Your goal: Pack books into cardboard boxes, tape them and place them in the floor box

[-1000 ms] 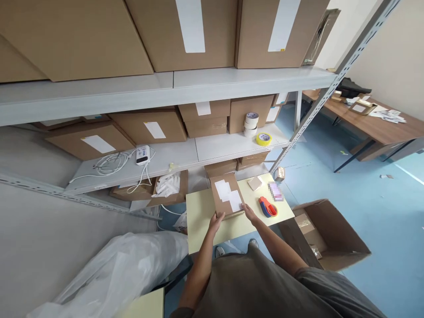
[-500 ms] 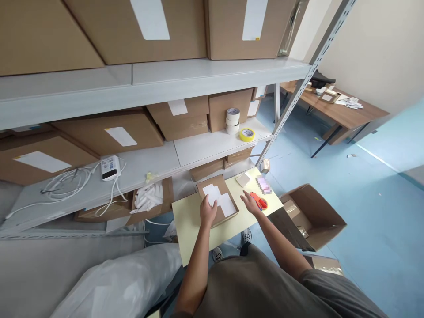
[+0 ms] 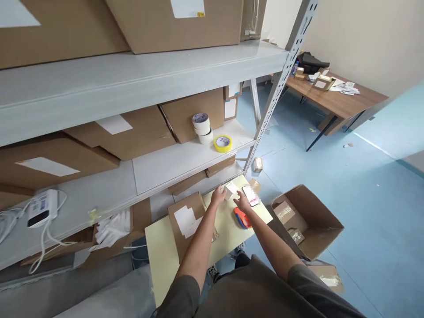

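A small white box (image 3: 231, 190) stands on the pale yellow tabletop (image 3: 161, 247). My left hand (image 3: 217, 196) is at its left side, fingers bent against it. On the other side my right hand (image 3: 243, 201) hovers close by, fingers apart and holding nothing. Just below the right hand lies an orange tool with a ring and a blue edge (image 3: 242, 217). A phone with a blurred screen (image 3: 251, 195) rests to the right of that hand. Left of my forearms is a flat cardboard box (image 3: 179, 216) with white paper labels on top, partly covered by my left arm.
Shelving in front carries cartons (image 3: 195, 112), white tape rolls (image 3: 202, 128), a yellow tape roll (image 3: 223, 143) and a power strip (image 3: 43, 207). An open carton (image 3: 318, 212) stands on the floor to the right. A wooden desk (image 3: 364, 99) is farther back.
My left hand has left the flat cardboard box and reached right to the small white box. The right hand has come near that box too. My view has turned to the right.
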{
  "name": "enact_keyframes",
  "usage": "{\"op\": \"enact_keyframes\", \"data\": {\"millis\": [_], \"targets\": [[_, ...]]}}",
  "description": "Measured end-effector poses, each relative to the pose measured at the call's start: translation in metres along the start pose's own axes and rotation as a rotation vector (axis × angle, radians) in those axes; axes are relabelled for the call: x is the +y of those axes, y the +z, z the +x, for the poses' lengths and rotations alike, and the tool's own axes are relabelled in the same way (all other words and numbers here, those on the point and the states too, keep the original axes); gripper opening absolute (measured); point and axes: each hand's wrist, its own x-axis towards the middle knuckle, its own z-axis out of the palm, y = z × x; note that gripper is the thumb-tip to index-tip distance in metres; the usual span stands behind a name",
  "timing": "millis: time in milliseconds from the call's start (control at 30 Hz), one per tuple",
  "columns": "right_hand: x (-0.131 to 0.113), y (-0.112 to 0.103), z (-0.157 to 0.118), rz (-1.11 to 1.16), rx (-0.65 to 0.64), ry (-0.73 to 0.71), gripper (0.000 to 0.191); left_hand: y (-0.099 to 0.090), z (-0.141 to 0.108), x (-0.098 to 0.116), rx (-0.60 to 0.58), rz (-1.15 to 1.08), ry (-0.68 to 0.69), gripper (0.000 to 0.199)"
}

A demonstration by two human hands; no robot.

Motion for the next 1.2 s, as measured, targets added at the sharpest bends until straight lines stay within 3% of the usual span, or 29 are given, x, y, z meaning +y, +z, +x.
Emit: {"op": "enact_keyframes", "data": {"millis": [167,300,400,500,700,833,933,1100,1200], "targets": [[0.014,0.011,0.04,-0.101,-0.05,-0.078,0.044,0.027,0.037,-0.013,-0.095,-0.037,-0.092,0.038],[0.009,0.014,0.054,-0.166,-0.03,-0.207,0.023,0.034,0.042,-0.02,-0.012,-0.033,-0.132,0.045],[0.001,0.009,0.056,-0.243,-0.015,-0.264,0.023,0.034,0.045,-0.018,0.039,-0.085,-0.12,0.053],[-0.003,0.001,0.053,-0.277,0.01,-0.298,0.02,0.029,0.048,-0.011,0.016,-0.157,-0.044,0.05],[-0.006,-0.018,0.043,-0.314,0.015,-0.383,0.012,0.018,0.045,0.006,-0.203,-0.323,0.032,0.063],[-0.011,-0.027,0.036,-0.315,-0.005,-0.427,0.012,0.012,0.041,0.015,-0.246,-0.37,0.077,0.068],[-0.013,-0.04,0.03,-0.272,-0.053,-0.467,0.02,0.004,0.039,0.021,-0.311,-0.317,0.059,0.064],[-0.011,-0.068,0.023,-0.003,-0.142,-0.431,0.076,-0.017,0.034,0.032,-0.374,-0.312,0.077,0.054],[-0.023,-0.076,0.024,0.094,-0.164,-0.491,0.082,-0.029,0.028,0.039,-0.424,-0.278,0.103,0.051]]}}
